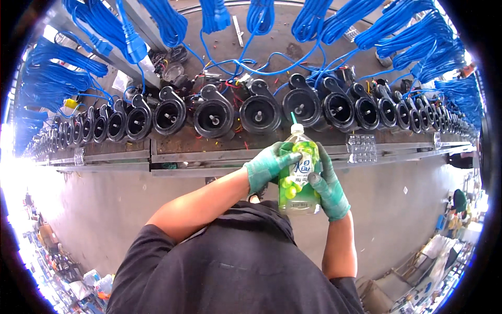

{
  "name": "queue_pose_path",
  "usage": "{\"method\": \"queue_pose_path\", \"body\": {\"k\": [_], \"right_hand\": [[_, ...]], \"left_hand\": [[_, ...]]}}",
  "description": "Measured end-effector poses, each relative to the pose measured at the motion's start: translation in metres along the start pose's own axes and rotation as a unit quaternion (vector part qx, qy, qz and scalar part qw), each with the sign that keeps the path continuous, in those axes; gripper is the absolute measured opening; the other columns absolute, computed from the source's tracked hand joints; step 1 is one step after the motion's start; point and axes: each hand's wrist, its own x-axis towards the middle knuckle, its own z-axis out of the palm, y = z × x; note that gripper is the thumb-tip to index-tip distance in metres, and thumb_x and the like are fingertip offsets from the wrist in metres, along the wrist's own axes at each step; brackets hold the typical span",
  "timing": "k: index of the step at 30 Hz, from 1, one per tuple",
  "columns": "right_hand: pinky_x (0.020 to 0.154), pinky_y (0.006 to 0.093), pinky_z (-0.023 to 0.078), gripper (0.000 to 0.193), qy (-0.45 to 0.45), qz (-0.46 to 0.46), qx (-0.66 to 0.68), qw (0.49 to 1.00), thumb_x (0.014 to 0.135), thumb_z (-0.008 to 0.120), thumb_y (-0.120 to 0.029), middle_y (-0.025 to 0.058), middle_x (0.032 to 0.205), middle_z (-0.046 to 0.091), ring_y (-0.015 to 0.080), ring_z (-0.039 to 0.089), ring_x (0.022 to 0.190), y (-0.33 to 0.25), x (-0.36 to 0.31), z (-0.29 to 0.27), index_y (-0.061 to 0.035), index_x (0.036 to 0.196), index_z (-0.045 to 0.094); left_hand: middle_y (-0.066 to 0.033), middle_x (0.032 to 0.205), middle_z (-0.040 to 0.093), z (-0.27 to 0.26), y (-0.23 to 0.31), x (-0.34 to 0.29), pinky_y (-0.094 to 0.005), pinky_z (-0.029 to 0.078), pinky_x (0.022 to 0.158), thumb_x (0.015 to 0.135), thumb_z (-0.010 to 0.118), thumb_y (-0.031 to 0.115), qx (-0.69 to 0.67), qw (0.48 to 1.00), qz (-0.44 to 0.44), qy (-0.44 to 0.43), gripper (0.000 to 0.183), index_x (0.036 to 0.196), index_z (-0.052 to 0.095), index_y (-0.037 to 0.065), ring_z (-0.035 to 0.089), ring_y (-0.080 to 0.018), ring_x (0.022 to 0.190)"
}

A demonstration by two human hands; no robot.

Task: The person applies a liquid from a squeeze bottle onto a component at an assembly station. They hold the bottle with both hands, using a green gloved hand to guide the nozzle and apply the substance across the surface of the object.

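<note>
A clear plastic drink bottle [299,191] with a green grape label stands upright between my hands, in front of the bench edge. From its white cap sticks a thin teal straw [293,118]. My left hand [269,165], in a green work glove, is closed on the bottle's left side, its thumb across the label. My right hand [329,186], gloved the same way, wraps the right side. Some of the fingers are hidden behind the bottle. Just beyond it sits a round black motor housing [302,107], one of a long row.
Along the bench [209,144] runs the row of black housings [213,118] with loose wires. Bundled blue cables [261,18] hang above, their leads trailing to the housings. A clear plastic tray [362,148] is at the front edge. Clutter and a chair [395,285] stand behind right.
</note>
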Motion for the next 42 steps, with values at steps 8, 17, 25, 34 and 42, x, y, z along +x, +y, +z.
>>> {"method": "queue_pose_path", "body": {"k": [8,17,25,34,42], "right_hand": [[0.106,0.0359,0.050,0.084,0.027,0.016,0.022,0.999,0.099,0.071,-0.017,0.0145,0.144,0.059,0.0204,0.062,0.123,-0.009,0.013,-0.027,-0.0090,0.168,0.024],[0.111,0.0375,0.046,0.088,0.035,0.023,0.039,0.998,0.098,0.074,-0.021,0.0157,0.145,0.059,0.0219,0.059,0.129,-0.013,0.015,-0.019,-0.0081,0.168,0.023],[0.116,0.0401,0.041,0.092,0.057,0.035,-0.014,0.998,0.098,0.073,-0.029,0.0172,0.153,0.052,0.0253,0.053,0.137,-0.027,0.005,-0.008,-0.0077,0.169,0.019],[0.119,0.0393,0.039,0.085,0.106,-0.015,-0.044,0.993,0.100,0.069,-0.024,0.0146,0.158,0.046,0.0241,0.048,0.142,-0.034,-0.013,-0.051,-0.0070,0.168,0.023],[0.114,0.0370,0.043,0.081,0.089,0.016,0.004,0.996,0.100,0.068,-0.019,0.0144,0.153,0.052,0.0220,0.052,0.136,-0.042,-0.004,-0.106,-0.0058,0.168,0.025]], "left_hand": [[-0.0061,0.125,0.071,0.010,0.003,0.040,-0.0339,0.059,0.093,0.101,0.073,0.028,0.011,0.998,-0.053,0.022,0.052,0.145,0.057,0.006,0.071,-0.0165,0.107],[-0.0076,0.125,0.071,0.001,-0.005,0.045,-0.0351,0.059,0.095,0.099,0.075,0.027,0.011,0.999,-0.028,0.027,0.053,0.143,0.056,0.002,0.071,-0.0177,0.110],[-0.0094,0.124,0.070,0.004,-0.003,0.042,-0.0372,0.060,0.093,0.097,0.079,0.028,-0.040,0.998,-0.055,-0.001,0.057,0.141,0.054,0.001,0.071,-0.0185,0.108],[-0.0083,0.126,0.069,0.046,-0.002,0.079,-0.0382,0.061,0.094,0.099,0.076,0.023,-0.063,0.989,-0.104,-0.079,0.054,0.143,0.052,0.003,0.071,-0.0188,0.110],[-0.0069,0.126,0.071,0.074,-0.020,0.118,-0.0342,0.060,0.092,0.100,0.075,0.025,-0.001,0.998,-0.055,-0.027,0.049,0.141,0.058,0.005,0.072,-0.0169,0.108]]}}
